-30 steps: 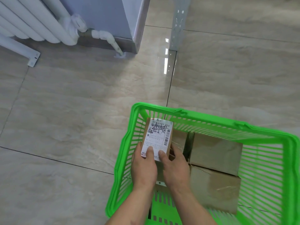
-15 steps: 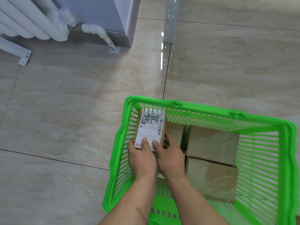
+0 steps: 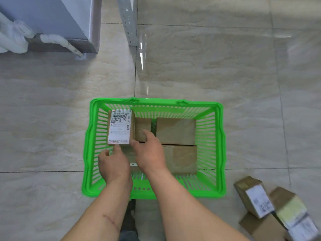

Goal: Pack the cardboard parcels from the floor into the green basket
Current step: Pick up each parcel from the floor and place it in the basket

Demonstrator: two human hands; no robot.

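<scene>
Labelled parcel (image 3: 121, 128) sits in the far-left corner of the green basket (image 3: 220, 145), label up, approx level w/ its top close under the rim; a smaller brown parcel (image 3: 142, 126) lies just right of it, then 2 larger ones (image 3: 176, 130) (image 3: 182, 158) fill the right side; near-left of the basket floor shows bare slats. Left hand (image 3: 113, 165) is just below the parcel's near edge, thumb touching it, other fingers loosely curled, grasping nothing; right hand (image 3: 149, 151) rests at the parcel's near-right corner, fingers relaxed, not clenched; whether they press the small brown parcel beneath I can't tell. Judgement: placing step is about done, release in hand. To do it well: nudge the parcel flush vs the left wall & far wall so no gap is wasted; check it lies flat, not propped on its neighbour; lift both hands straight up so nothing drags. Next, 3 or so parcels (image 3: 252, 195) wait on the floor (image 3: 52, 119) at near right, outside the basket; the bare near-left space looks like the spot for them.
</scene>
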